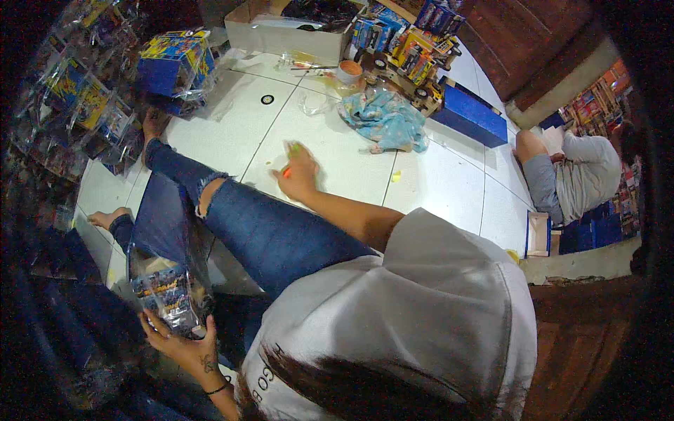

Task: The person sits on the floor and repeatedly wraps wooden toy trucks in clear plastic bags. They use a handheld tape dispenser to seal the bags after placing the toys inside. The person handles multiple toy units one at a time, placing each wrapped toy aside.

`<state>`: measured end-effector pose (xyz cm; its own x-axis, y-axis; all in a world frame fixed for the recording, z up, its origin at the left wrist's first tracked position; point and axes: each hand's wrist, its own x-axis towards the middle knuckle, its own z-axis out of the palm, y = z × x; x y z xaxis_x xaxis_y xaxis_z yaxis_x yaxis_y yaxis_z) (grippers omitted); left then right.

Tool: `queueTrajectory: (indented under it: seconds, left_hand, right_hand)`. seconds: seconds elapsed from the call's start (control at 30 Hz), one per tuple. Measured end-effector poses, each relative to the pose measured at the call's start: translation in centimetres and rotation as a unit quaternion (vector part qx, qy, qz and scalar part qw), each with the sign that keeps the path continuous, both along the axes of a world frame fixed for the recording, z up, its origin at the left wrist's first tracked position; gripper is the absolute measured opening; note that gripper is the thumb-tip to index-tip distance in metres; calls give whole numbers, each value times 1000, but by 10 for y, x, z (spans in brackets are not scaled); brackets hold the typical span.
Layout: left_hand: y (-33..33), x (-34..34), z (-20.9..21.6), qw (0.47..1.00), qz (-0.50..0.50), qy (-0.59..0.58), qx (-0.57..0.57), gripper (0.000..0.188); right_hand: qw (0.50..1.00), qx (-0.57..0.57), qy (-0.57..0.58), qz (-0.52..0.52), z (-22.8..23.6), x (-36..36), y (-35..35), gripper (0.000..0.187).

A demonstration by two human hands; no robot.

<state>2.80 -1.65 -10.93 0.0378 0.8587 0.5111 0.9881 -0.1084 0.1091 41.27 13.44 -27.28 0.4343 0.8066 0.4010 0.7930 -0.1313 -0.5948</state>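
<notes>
My left hand (184, 345) is wrapped round the near end of a long dark box in clear plastic (168, 291), with a printed, shiny end face. The box lies slanted beside my bent leg. Over the white tiles, my right hand (300, 173) is closed on a small orange object (286, 171). Only a bit of it shows between thumb and fingers, so I cannot tell its kind. Small yellow scraps (397, 176) lie on the tiles, and a small black toy wheel (267, 99) is farther off.
A light blue patterned cloth (382, 119) lies beside toy trucks (414, 59) and a long blue box (472, 116). A tape roll (349, 71) stands near an open carton (281, 38). Plastic-wrapped boxes (91, 98) pile up at left. Another person (579, 172) sits at right.
</notes>
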Motion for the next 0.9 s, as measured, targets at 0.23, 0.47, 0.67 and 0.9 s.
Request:
queueTrajectory:
  seconds: [0.23, 0.47, 0.67, 0.9]
  left_hand:
    - [14, -80, 19, 962, -94, -239, -94, 110]
    - [3, -179, -52, 777, 117, -589, -190, 65]
    - [74, -124, -83, 666, 0, -737, -112, 55]
    - [211, -63, 123, 884, -112, -455, -11, 73]
  right_hand:
    - [829, -92, 366, 413, 109, -154, 162, 101]
    - [570, -564, 445, 399, 157, -173, 200, 58]
    - [409, -594, 242, 649, 194, -136, 152, 93]
    - [450, -313, 615, 567, 109, -18, 124, 79]
